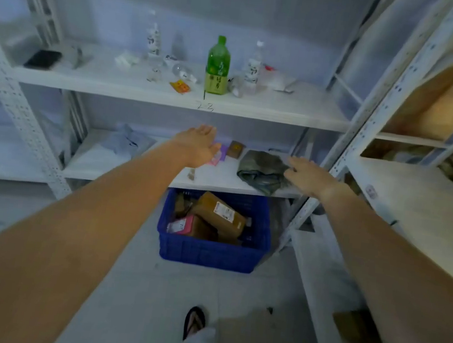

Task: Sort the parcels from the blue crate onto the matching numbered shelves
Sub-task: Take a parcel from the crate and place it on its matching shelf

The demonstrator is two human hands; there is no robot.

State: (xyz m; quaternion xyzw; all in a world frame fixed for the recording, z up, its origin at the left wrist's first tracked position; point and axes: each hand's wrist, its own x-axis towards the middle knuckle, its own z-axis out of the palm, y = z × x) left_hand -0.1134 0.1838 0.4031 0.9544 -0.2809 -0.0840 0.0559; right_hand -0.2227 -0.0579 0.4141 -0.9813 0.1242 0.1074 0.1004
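The blue crate stands on the floor under the lower shelf, holding several parcels, with a long brown box on top and a pink-labelled parcel beside it. Both my arms reach forward over the crate. My left hand hovers above the lower shelf, fingers straight, holding nothing. My right hand is flat, with its fingers touching a dark green bagged parcel on that shelf. A small brown box and a pink packet lie just beyond my left hand. The upper shelf edge bears a handwritten number.
The upper shelf carries a green bottle, clear bottles, a black item and small clutter. A second rack stands close on the right. A grey bag lies at the lower shelf's left. My sandalled foot is on the floor.
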